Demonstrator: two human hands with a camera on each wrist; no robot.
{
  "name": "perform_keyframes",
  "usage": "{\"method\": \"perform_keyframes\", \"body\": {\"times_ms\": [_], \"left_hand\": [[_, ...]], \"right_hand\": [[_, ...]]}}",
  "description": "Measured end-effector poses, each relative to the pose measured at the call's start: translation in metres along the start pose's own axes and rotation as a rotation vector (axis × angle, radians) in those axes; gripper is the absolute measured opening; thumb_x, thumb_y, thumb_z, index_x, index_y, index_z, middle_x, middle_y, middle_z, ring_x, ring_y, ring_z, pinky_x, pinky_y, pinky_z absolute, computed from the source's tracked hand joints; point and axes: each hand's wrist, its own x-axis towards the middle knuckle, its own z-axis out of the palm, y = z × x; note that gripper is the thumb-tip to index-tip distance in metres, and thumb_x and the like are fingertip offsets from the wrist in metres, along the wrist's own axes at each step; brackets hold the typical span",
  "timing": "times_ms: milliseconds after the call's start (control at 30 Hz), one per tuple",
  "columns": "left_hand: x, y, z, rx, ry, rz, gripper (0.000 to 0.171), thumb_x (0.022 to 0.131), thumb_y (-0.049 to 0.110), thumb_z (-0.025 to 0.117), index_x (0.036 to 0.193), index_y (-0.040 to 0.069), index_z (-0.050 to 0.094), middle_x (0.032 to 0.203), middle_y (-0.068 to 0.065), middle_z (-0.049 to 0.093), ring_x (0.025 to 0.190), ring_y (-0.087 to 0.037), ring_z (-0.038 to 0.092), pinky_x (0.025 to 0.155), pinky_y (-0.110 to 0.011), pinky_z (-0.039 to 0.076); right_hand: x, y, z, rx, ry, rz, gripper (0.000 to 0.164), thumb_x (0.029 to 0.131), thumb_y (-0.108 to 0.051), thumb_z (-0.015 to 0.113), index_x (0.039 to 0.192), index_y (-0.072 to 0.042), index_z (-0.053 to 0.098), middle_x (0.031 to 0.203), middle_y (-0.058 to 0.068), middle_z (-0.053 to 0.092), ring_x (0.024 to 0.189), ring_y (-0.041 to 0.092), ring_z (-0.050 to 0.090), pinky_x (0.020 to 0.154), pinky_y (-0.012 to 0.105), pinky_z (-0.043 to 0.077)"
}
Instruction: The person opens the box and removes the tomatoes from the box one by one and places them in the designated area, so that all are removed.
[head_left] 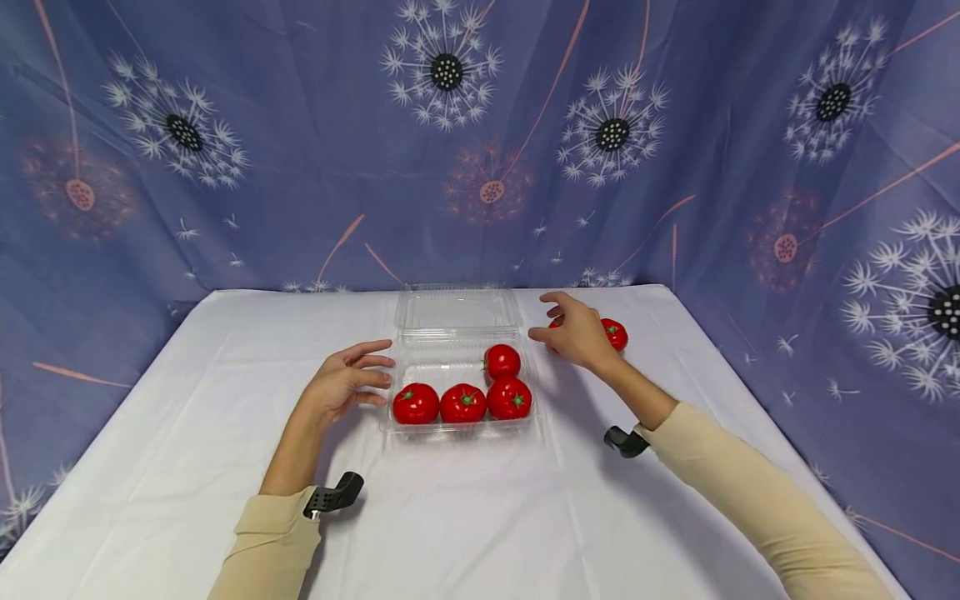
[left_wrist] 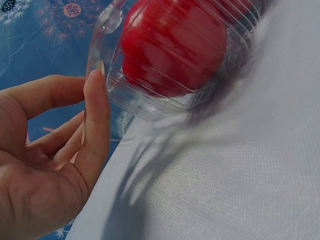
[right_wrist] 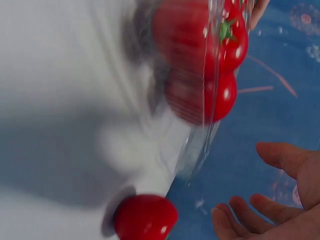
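A clear plastic clamshell box [head_left: 435, 348] lies with its lid [head_left: 457, 308] folded back. Three red tomatoes, one of them a tomato [head_left: 462, 404] with a green stem, line its front, and another tomato [head_left: 502, 362] sits behind the right one. My left hand [head_left: 341, 383] is at the box's left side, fingers extended; in the left wrist view a fingertip [left_wrist: 100, 75] is right at the rim. Right of the box, my right hand [head_left: 581, 333] hovers with fingers spread, holding nothing. Beneath and beside it are a tomato [head_left: 614, 335] and another tomato [head_left: 557, 322], mostly hidden by the hand.
A white cloth [head_left: 472, 517] covers the table. Behind it hangs a blue curtain [head_left: 315, 150] printed with dandelions. Both wrists carry black camera mounts, such as the left mount [head_left: 333, 493].
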Motion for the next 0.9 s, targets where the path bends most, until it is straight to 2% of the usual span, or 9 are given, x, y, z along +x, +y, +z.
{"method": "perform_keyframes", "body": {"times_ms": [167, 267, 400, 567, 900], "left_hand": [[0.0, 0.0, 0.0, -0.003, 0.004, 0.005, 0.075, 0.088, -0.006, 0.067, 0.155, -0.001, 0.036, 0.123, -0.012, 0.062, 0.085, -0.02, 0.071, 0.065, -0.032, 0.063], [0.001, -0.002, 0.0, 0.002, 0.008, 0.007, 0.074, 0.088, -0.006, 0.067, 0.155, 0.0, 0.036, 0.125, -0.014, 0.061, 0.084, -0.02, 0.071, 0.064, -0.032, 0.063], [0.001, -0.004, 0.0, 0.018, 0.009, 0.014, 0.073, 0.088, -0.005, 0.068, 0.154, 0.001, 0.038, 0.132, -0.019, 0.057, 0.087, -0.021, 0.071, 0.065, -0.032, 0.063], [0.002, -0.005, -0.001, 0.033, 0.008, 0.016, 0.073, 0.088, -0.003, 0.069, 0.155, 0.002, 0.038, 0.137, -0.023, 0.054, 0.089, -0.023, 0.071, 0.065, -0.032, 0.063], [0.003, -0.005, 0.0, 0.024, 0.009, 0.016, 0.072, 0.089, -0.004, 0.068, 0.155, 0.002, 0.038, 0.136, -0.023, 0.054, 0.088, -0.021, 0.071, 0.066, -0.032, 0.063]], "right_hand": [[-0.004, -0.013, 0.011, 0.02, -0.069, -0.025, 0.063, 0.085, -0.028, 0.08, 0.141, -0.011, 0.057, 0.125, 0.022, 0.067, 0.113, 0.038, 0.065, 0.093, 0.05, 0.056], [-0.005, -0.019, 0.017, 0.016, -0.119, -0.032, 0.062, 0.084, -0.03, 0.08, 0.141, -0.014, 0.059, 0.127, 0.021, 0.067, 0.115, 0.038, 0.064, 0.09, 0.047, 0.058], [-0.007, -0.025, 0.024, 0.012, -0.173, -0.045, 0.059, 0.084, -0.029, 0.081, 0.138, -0.015, 0.061, 0.128, 0.018, 0.066, 0.116, 0.037, 0.063, 0.089, 0.046, 0.059], [-0.008, -0.029, 0.031, -0.008, -0.211, -0.083, 0.058, 0.084, -0.028, 0.081, 0.136, -0.013, 0.062, 0.13, 0.021, 0.065, 0.116, 0.039, 0.063, 0.089, 0.047, 0.058], [-0.01, -0.03, 0.04, -0.07, -0.229, -0.095, 0.055, 0.084, -0.026, 0.082, 0.134, -0.012, 0.064, 0.129, 0.021, 0.066, 0.122, 0.037, 0.061, 0.092, 0.048, 0.057]]}}
